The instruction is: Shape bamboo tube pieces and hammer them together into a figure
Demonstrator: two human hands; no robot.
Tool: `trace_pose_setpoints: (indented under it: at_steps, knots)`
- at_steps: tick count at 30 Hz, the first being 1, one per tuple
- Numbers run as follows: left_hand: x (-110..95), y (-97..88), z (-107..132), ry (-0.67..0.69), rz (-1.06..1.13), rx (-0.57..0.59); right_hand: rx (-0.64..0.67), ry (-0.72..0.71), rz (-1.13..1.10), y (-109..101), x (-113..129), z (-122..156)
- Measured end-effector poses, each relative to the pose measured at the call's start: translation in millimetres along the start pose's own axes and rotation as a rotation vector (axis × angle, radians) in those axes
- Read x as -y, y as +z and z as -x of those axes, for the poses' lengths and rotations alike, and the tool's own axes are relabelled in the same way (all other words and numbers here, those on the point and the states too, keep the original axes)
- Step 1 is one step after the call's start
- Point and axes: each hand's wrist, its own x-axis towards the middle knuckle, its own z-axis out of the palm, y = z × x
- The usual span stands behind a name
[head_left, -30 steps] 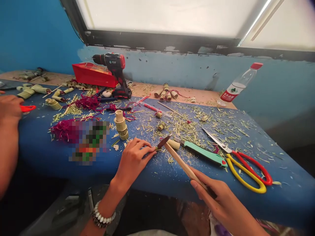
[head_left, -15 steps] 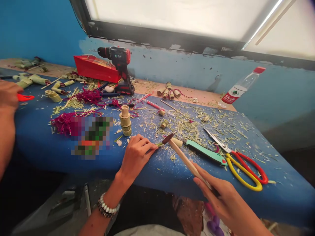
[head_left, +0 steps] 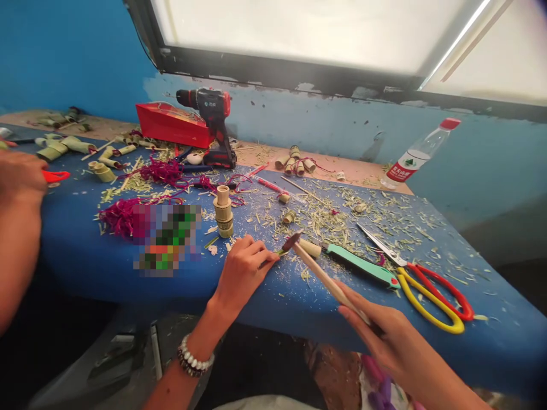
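Along the blue bench (head_left: 72, 256), green shavings (head_left: 325, 225) lie thick around one stacked bamboo column (head_left: 223, 212).
Right of it, the left hand (head_left: 243, 273) closes on a green sliver (head_left: 280, 253) beneath a small hammer (head_left: 325, 280) gripped by the right hand (head_left: 367, 322); loose bamboo rings (head_left: 289, 216) lie unstacked.

Right hand (head_left: 380, 333) gripping a wooden-handled hammer (head_left: 325, 279), left hand (head_left: 243, 273) at a green sliver (head_left: 280, 253), blue bench (head_left: 491, 336) with shavings (head_left: 325, 219)
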Motion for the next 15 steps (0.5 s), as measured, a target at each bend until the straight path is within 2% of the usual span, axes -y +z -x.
trace_pose_setpoints:
  at_steps: [4,7,11,15]
  knots:
    - [0.0,-0.5,0.0,0.000,-0.012,-0.006,-0.055,0.024,0.011,-1.3,0.4,-1.5]
    - [-0.2,-0.5,0.5,-0.003,-0.017,-0.008,-0.020,-0.022,0.015,-0.7,-0.5,-3.4]
    - [0.0,1.1,1.8,-0.001,-0.015,-0.017,-0.098,-0.020,0.040,-0.9,-4.3,-6.0]
    - [0.8,2.5,2.3,-0.009,-0.031,-0.018,-0.003,-0.031,0.058,-8.4,-3.3,-7.0]
